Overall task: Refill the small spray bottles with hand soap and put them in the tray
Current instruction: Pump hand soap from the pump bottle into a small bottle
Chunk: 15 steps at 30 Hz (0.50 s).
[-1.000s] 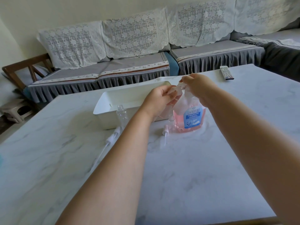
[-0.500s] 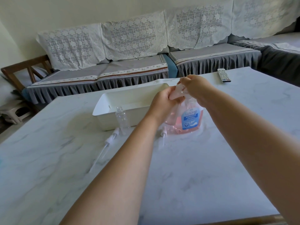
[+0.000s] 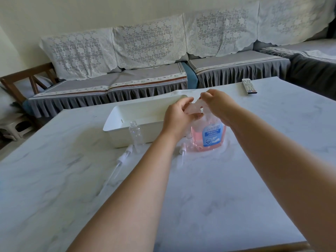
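1. the hand soap refill pouch [image 3: 211, 138] is a soft, clear plastic bag, crinkled and limp at its top, with pink liquid filling its lower part and a blue label on the front. it stands upright on the table.
2. the left hand [image 3: 179, 116] pinches the crumpled top of the pouch with curled fingers and thumb; the right hand [image 3: 217, 104] grips the same top edge from the other side, fingers bent over it. the two hands are almost touching.
3. a small spray bottle [image 3: 136, 134], clear, round and uncapped with a threaded neck, stands upright just in front of the tray's near wall, to the left of the left wrist.
4. the tray [image 3: 127, 137] is a white, smooth, rectangular plastic tub with rounded corners; it sits just beside the pouch, behind the left hand.
5. two white spray pump heads with thin dip tubes lie flat on the table: one [image 3: 123, 157] in front of the bottle, another [image 3: 182, 151] near the pouch's base, partly hidden by the left forearm.
6. the table [image 3: 209, 197] has a glossy, pale marble-patterned top with faint grey veins and a wooden edge at the near corner.
7. a white remote control [image 3: 249, 86] lies near the far right edge, well apart from the pouch.
8. behind the table runs a grey sofa [image 3: 145, 79] with pleated skirts and white lace covers draped on its back; a wooden chair frame [image 3: 27, 79] and a pale stool [image 3: 12, 128] stand at the left.
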### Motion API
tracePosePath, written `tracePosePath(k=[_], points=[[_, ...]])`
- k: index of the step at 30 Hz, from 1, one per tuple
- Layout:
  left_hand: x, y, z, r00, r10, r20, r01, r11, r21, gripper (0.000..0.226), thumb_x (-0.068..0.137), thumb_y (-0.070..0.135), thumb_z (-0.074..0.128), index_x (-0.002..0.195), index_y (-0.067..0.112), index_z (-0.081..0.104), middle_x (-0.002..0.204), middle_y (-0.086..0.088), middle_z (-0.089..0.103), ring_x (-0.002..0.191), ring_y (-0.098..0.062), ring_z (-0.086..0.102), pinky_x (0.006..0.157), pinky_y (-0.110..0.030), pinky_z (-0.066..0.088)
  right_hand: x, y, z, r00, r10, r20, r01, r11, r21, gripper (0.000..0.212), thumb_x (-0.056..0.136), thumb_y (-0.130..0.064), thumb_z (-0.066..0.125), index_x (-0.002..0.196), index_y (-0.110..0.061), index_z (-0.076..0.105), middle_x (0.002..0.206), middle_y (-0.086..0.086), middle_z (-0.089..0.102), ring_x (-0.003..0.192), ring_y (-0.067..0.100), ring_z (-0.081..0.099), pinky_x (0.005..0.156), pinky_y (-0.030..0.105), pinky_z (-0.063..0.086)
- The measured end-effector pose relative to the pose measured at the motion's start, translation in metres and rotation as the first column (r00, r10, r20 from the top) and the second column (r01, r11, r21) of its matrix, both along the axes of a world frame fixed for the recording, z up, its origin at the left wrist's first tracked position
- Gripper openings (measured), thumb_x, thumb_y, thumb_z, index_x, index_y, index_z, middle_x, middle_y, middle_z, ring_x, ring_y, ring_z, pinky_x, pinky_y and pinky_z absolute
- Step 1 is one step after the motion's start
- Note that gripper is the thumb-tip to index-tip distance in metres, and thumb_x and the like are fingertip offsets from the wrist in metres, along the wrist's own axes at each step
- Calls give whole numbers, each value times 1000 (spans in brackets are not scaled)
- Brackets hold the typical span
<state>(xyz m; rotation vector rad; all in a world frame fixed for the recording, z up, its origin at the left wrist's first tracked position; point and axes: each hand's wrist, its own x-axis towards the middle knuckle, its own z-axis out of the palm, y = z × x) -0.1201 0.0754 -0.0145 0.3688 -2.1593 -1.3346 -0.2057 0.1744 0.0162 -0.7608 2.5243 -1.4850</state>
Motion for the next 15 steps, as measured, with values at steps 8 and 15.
tracePosePath(k=[8,15], points=[[-2,3,6,999,17,-41,-15,1000,26,50,74,7,82,121,14,68,102,4,71,93,-13,66,90,-29,54,-10,6,19,985,99,139,-84,991,-108,34,94,-24,50,121,-5,58,101,3,51,66,2,45,59,16,36],[-4,0,6,999,34,-23,-33,999,15,54,73,8,83,125,13,67,112,1,73,99,-13,67,93,-27,53,-7,-1,14,999,13,41,-14,999,33,28,97,-25,40,105,-9,61,87,10,53,72,18,45,57,27,33]])
